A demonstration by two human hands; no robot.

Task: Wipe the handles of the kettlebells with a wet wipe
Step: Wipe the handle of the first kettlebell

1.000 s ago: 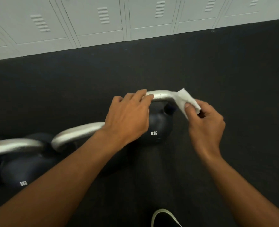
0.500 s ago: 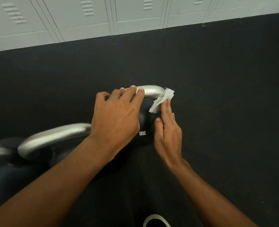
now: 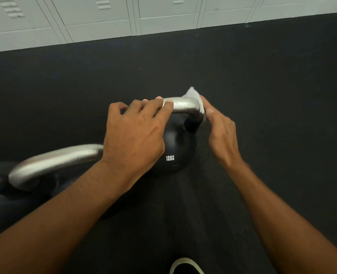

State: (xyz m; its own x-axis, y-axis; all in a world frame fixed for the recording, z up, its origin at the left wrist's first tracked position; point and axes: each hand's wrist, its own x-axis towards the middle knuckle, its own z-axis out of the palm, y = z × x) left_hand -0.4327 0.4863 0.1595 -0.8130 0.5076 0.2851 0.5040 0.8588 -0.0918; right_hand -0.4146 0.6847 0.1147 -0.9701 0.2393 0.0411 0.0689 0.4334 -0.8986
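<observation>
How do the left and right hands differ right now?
The left hand curls its fingers over the top of the handle; the right hand lies flatter, straight fingers pressing the wipe against the handle's right bend. The left hand touches bare metal, with no wipe. Both work on the 12KG kettlebell.

Wet wipe [image 3: 193,94] on handle [image 3: 183,106], right end

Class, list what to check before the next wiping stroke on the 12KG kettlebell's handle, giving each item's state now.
1. Left hand grips the handle, steadying it: ok.
2. Wet wipe pressed on the handle's right bend by the right hand: ok.
3. 12KG kettlebell upright on the floor: ok.
4. Wet wipe moist enough: cannot tell.
5. Handle under the left hand wiped: cannot tell.
</observation>
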